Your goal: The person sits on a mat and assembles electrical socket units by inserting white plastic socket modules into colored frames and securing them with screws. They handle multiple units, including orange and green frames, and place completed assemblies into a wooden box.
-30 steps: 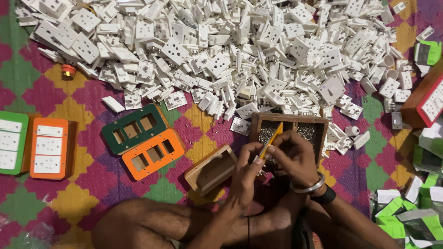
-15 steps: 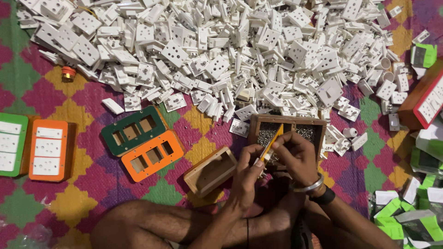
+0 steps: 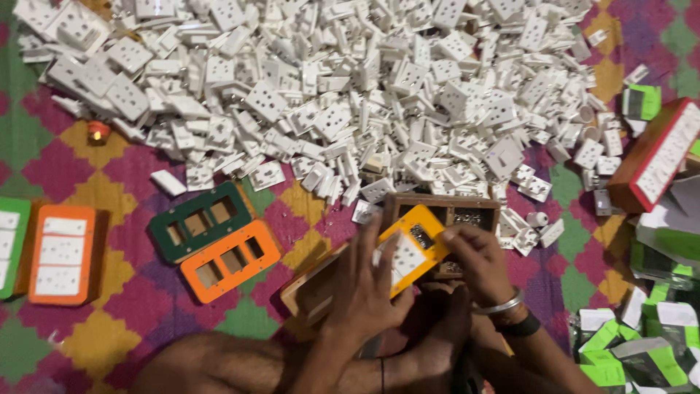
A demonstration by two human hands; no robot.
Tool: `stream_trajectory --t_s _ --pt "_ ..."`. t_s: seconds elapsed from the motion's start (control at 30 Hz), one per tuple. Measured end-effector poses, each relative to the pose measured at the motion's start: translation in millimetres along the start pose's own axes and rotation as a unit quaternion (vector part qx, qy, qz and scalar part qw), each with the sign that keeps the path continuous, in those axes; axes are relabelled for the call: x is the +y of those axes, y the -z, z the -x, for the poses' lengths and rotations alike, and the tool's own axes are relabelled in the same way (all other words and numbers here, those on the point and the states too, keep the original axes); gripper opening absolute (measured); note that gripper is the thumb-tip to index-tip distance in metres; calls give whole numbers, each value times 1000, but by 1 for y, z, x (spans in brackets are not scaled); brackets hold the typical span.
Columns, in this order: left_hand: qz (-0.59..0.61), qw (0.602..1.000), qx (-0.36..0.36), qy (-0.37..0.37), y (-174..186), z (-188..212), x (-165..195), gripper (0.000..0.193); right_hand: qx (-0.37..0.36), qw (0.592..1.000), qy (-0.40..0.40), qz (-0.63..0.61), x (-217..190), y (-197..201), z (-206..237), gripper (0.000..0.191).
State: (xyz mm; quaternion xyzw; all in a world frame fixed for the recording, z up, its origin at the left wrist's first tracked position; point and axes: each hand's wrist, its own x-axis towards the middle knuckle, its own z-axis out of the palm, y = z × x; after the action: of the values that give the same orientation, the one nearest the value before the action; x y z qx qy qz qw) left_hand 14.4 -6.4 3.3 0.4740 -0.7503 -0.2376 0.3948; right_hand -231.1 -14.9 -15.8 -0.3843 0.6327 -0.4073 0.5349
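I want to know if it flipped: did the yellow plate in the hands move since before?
Yes. The yellow plate was edge-on, a thin strip in front of the wooden tray. Now it has turned flat, its face showing, overlapping the tray's left part.

Bare arms, no sleeves on either one. The right hand (image 3: pixel 474 263) has a shiny metal bangle (image 3: pixel 500 304) at the wrist with a dark band (image 3: pixel 522 326) right behind it. The left hand (image 3: pixel 364 292) just has a thin dark thread (image 3: pixel 381 373) round the forearm.
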Motion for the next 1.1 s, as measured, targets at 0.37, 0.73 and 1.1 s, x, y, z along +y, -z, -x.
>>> stream_trajectory --t_s 0.37,0.73,1.1 --pt "8 983 -12 183 12 -6 -28 95 -12 926 -102 363 -10 -20 53 33" --pt "-36 985 -28 165 9 -4 -26 96 -28 919 -126 373 35 -2 56 32" --pt "-45 985 -22 166 6 -6 -24 95 65 977 -136 149 83 18 65 32"
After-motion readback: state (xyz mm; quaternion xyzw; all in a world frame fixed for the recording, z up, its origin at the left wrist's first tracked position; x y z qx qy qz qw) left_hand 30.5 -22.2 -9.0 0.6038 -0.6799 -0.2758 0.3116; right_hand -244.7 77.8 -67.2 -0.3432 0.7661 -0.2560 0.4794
